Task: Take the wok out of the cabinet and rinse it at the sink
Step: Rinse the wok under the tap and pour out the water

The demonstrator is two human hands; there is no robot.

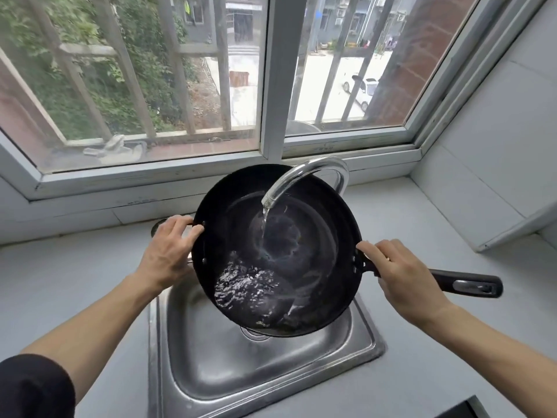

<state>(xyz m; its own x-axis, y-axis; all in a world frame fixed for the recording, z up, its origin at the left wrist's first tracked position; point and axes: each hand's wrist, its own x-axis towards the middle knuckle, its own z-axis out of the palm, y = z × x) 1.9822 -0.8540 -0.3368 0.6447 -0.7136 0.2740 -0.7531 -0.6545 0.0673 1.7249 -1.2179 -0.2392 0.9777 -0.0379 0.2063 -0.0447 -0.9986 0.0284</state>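
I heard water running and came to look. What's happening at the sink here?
A person is rinsing a black wok over the steel sink. The left hand grips the small side handle at the rim, and the right hand holds the long handle near the pan. The faucet is running into the middle of the wok, and water has pooled toward its near side, which is tilted lower.

The wok is black and round, with a long dark handle pointing right and a small helper handle on its left rim. It is tilted over the steel sink, under the faucet. Running water strikes its centre and pools at the lower near side.
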